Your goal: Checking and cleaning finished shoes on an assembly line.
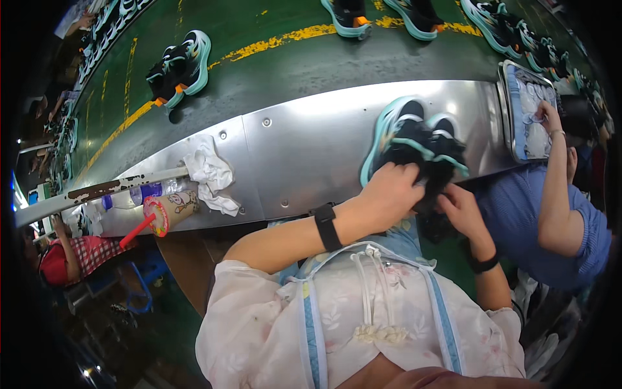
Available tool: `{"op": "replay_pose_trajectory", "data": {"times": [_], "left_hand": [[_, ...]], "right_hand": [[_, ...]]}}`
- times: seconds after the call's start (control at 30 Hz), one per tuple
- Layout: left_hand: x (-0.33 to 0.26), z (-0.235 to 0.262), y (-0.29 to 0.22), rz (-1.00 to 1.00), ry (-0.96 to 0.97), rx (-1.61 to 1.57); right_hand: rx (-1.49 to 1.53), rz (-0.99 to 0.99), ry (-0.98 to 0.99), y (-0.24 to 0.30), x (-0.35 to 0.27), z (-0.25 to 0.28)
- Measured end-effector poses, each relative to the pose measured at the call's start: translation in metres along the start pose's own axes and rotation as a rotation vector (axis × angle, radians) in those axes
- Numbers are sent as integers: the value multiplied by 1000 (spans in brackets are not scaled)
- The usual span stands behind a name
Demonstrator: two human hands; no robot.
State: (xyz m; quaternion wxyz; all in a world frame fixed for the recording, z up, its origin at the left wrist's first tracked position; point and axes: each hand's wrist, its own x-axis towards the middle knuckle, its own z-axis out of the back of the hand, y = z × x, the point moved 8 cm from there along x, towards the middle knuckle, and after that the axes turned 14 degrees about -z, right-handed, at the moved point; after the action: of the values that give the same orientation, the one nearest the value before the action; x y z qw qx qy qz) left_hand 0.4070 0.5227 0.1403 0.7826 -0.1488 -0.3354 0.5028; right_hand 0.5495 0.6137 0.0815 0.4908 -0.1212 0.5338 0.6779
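A pair of black sneakers (408, 139) with mint-green soles lies on the metal ledge in front of me, toes pointing away. My left hand (394, 187) is closed on the black heel end of the pair, knuckles up. Beside it on the right, my right hand (461, 211) has its fingers bent and pinched at the same black part, low by the ledge's near edge. The fingertips of both hands are partly hidden, so exactly which part of the shoe they grip is unclear.
Beyond the metal ledge (304, 129), a green belt (272, 71) carries more sneakers (181, 68). At left are crumpled white paper (207, 172), a cup with a red straw (170, 211) and a chipped white bar (103, 189). A co-worker's hand (551, 117) reaches into a tray (508, 110) at right.
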Motion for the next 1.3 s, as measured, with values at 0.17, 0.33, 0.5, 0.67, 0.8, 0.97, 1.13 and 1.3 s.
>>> {"op": "replay_pose_trajectory", "data": {"times": [0.17,0.33,0.5,0.67,0.8,0.97,1.13,1.3], "left_hand": [[-16,-3,-13,145,98,-18],[-41,5,-21,166,-61,122],[-51,-5,-27,21,-37,88],[-99,12,-29,70,92,-3],[-112,22,-33,135,63,-68],[-110,28,-26,245,-108,-249],[-112,13,-21,202,-229,-75],[-107,10,-20,156,-271,-72]], "right_hand": [[65,67,-229,-12,-11,18],[16,133,-383,34,-41,3],[-177,409,-611,32,-5,31],[-515,396,-595,41,0,68],[-398,489,-534,116,-70,44],[-372,449,136,123,-27,-56],[-278,497,467,141,-8,-72],[-541,629,294,147,-13,-84]]}}
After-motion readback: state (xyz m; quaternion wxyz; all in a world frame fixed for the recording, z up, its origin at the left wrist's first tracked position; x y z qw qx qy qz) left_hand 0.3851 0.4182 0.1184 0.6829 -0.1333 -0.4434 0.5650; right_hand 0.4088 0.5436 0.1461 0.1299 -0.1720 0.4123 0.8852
